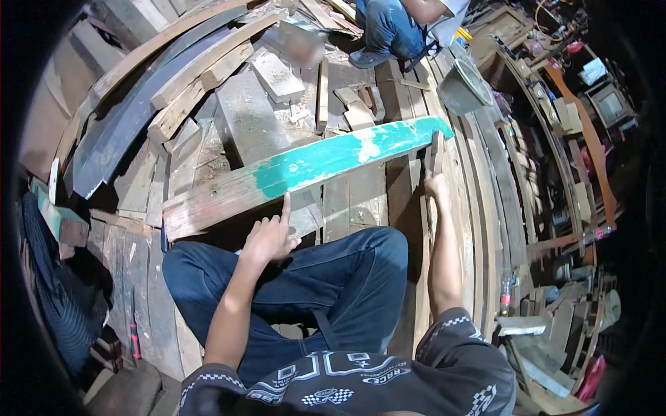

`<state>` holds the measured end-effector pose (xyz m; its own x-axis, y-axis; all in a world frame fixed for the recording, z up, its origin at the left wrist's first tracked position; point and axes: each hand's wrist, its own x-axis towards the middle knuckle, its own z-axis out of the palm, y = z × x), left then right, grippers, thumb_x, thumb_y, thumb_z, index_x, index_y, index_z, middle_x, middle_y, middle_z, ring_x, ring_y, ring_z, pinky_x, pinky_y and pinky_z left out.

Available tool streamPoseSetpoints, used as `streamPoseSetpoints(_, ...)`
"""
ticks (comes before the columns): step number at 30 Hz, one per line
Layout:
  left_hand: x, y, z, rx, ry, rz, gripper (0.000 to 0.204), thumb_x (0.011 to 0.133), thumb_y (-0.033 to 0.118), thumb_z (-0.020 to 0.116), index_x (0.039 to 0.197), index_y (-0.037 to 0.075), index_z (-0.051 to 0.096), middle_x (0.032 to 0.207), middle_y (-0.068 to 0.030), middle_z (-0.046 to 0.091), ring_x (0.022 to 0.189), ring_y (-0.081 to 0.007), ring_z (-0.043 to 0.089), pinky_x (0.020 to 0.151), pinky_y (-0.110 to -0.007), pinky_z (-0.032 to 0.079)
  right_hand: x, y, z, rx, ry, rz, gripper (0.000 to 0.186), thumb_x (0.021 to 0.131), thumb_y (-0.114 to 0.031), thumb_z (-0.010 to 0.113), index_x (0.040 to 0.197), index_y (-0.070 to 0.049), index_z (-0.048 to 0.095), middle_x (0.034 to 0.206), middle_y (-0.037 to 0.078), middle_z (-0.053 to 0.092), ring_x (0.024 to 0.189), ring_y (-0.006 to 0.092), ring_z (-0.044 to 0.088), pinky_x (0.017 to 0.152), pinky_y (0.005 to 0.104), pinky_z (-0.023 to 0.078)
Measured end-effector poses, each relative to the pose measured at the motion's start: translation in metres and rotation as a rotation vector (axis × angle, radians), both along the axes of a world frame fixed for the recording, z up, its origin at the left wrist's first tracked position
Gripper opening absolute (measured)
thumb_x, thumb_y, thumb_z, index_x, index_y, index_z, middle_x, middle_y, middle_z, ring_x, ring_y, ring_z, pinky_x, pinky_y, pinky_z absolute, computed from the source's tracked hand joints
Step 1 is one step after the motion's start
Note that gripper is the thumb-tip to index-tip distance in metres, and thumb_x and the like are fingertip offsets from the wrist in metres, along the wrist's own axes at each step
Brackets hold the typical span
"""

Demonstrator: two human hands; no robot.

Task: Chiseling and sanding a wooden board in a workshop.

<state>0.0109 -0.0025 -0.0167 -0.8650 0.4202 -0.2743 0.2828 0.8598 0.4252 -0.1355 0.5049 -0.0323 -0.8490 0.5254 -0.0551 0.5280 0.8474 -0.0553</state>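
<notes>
A long wooden plank [312, 166] lies across in front of my crossed legs. Flaking turquoise paint covers its middle and right, while its left end is bare, worn wood. My left hand [270, 238] holds nothing; its index finger stretches up to the plank's near edge, and the other fingers are partly bent. At the plank's right end, my right hand [437, 187] is closed around a narrow wooden piece [435, 154]. The top of that piece overlaps the plank's tip in view; whether they touch, I cannot tell.
Curved boards [149, 114] are stacked at the far left. Wood offcuts [354, 107] lie beyond the plank. A grey bucket [465, 87] stands at the far right, near another person's jeans-clad leg [388, 31]. A red-handled screwdriver [134, 340] rests on the boards at left.
</notes>
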Motion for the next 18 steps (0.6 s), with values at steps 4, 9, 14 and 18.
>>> streamPoseSetpoints(4,0.002,-0.017,0.005,-0.037,-0.074,0.043,0.11,0.089,0.043,0.065,0.153,0.005,-0.015,0.113,-0.0304,0.062,0.101,-0.0448,0.062,0.092,-0.053,0.047,-0.004,-0.051,0.024,-0.145,0.03,-0.02,0.055,0.094,-0.042,0.051,0.104,0.01,0.067,0.1,0.034,0.066,0.102,0.0444,0.065,0.087,0.0477,0.052)
streamPoseSetpoints(9,-0.005,-0.002,0.008,-0.005,-0.079,0.013,0.109,0.089,0.042,0.066,0.154,0.007,-0.014,0.114,-0.0289,0.062,0.105,-0.0443,0.061,0.096,-0.053,0.045,-0.053,0.046,0.029,-0.114,0.053,-0.036,0.058,0.096,-0.049,0.048,0.079,0.004,0.065,0.061,0.016,0.061,0.047,0.0229,0.059,0.043,0.039,0.045)
streamPoseSetpoints(14,-0.001,-0.007,0.018,-0.028,-0.105,0.033,0.107,0.089,0.043,0.066,0.155,0.006,-0.01,0.116,-0.0278,0.062,0.105,-0.0438,0.061,0.097,-0.051,0.045,-0.105,0.04,0.031,-0.186,-0.028,-0.07,0.054,0.1,-0.041,0.044,0.075,0.002,0.065,0.063,0.012,0.061,0.05,0.0223,0.059,0.044,0.0391,0.044)
streamPoseSetpoints(18,0.001,-0.014,0.019,-0.043,-0.093,0.024,0.105,0.09,0.043,0.064,0.154,0.002,-0.009,0.112,-0.0297,0.062,0.101,-0.0437,0.062,0.093,-0.05,0.047,-0.125,0.037,0.023,-0.36,0.002,-0.085,0.052,0.097,-0.042,0.041,0.062,-0.006,0.053,0.05,0.008,0.049,0.037,0.0177,0.043,0.036,0.0355,0.028)
